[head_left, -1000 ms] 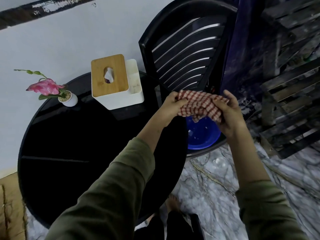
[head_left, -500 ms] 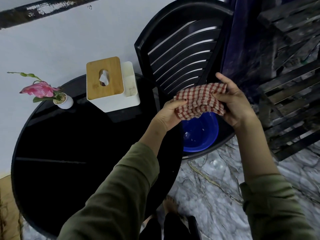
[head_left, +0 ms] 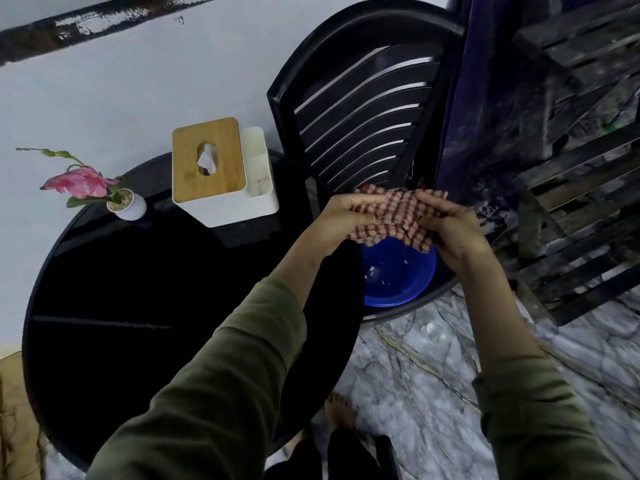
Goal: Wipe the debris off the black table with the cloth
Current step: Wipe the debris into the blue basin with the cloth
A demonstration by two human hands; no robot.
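Note:
A red and white checked cloth (head_left: 394,216) is bunched between my two hands, right of the round black table (head_left: 138,289). My left hand (head_left: 343,220) grips its left side and my right hand (head_left: 450,226) grips its right side. The cloth hangs just above a blue bowl (head_left: 398,275) that rests on the seat of a black chair (head_left: 363,109). Small pale bits lie inside the bowl. The glossy black table top shows no debris that I can make out.
A white tissue box with a wooden lid (head_left: 221,171) stands at the table's back edge. A small white pot with a pink flower (head_left: 117,199) sits at the back left. Dark wooden slats (head_left: 581,202) fill the right. Marble floor (head_left: 433,375) lies below.
The cloth went from spread flatter between my hands to gathered and crumpled, lower over the blue bowl. My right hand's fingers closed over it.

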